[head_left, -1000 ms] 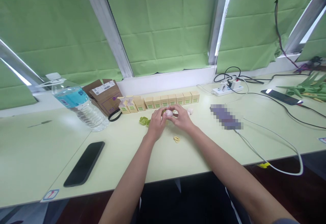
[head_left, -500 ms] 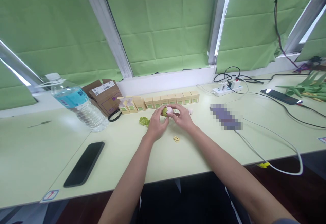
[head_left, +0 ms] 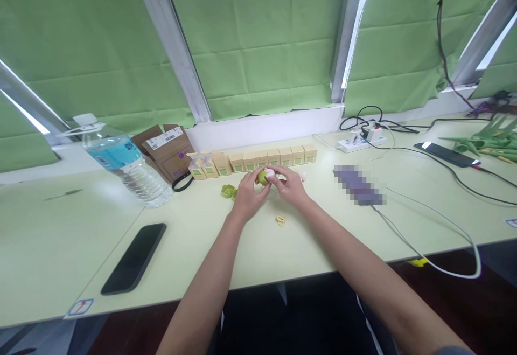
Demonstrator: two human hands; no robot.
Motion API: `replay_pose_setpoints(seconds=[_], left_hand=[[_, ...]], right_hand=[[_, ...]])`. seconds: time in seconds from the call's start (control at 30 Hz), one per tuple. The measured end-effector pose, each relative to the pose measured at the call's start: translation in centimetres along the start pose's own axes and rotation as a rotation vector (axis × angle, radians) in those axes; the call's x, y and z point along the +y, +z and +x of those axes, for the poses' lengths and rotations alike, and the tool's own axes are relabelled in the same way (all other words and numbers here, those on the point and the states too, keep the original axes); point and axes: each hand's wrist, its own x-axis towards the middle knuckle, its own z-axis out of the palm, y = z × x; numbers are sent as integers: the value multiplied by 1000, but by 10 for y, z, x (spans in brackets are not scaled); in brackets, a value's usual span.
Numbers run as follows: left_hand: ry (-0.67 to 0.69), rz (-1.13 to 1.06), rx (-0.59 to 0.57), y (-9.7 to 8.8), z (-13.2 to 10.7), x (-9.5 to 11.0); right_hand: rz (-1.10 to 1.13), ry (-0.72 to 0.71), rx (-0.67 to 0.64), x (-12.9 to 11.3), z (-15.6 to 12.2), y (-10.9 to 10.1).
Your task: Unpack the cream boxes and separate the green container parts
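Note:
Between the fingertips of both hands is a small rounded green-and-pink piece (head_left: 264, 176), its exact kind too small to make out. My left hand (head_left: 249, 193) grips its green side, while my right hand (head_left: 290, 187) pinches the pink side. Left of my left hand lie green flower-shaped pieces (head_left: 228, 191), partly hidden by the fingers. Nearer me on the table is a small yellow looped piece (head_left: 280, 220). A pale pink bit (head_left: 302, 176) shows just beyond my right hand.
Behind my hands runs a row of small cream boxes (head_left: 261, 158), those at its left with raised flaps. Leftward stand a brown carton (head_left: 167, 155), a large water bottle (head_left: 125, 161) and a black phone (head_left: 134, 258). Rightward are a power strip (head_left: 360, 143), cables and another phone (head_left: 446, 153).
The green-and-pink piece has turned slightly between my fingers, showing more of its green side. Both hands stay in nearly the same place.

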Motion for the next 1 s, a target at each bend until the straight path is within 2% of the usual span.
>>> replay_pose_setpoints(seconds=[0.23, 0.43, 0.73, 0.8, 1.0], left_hand=[[-74, 29, 21, -5, 1, -8], [-75, 44, 57, -6, 2, -10], [-131, -24, 17, -10, 2, 0], [-141, -68, -11, -10, 1, 5], [-133, -131, -136, -12, -2, 12]], right_hand=[[-19, 36, 29, 0, 1, -3], [-28, 36, 29, 1, 1, -2], [-172, 82, 144, 2, 6, -16], [-284, 101, 112, 4, 9, -22], [-720, 219, -157, 3, 13, -36]])
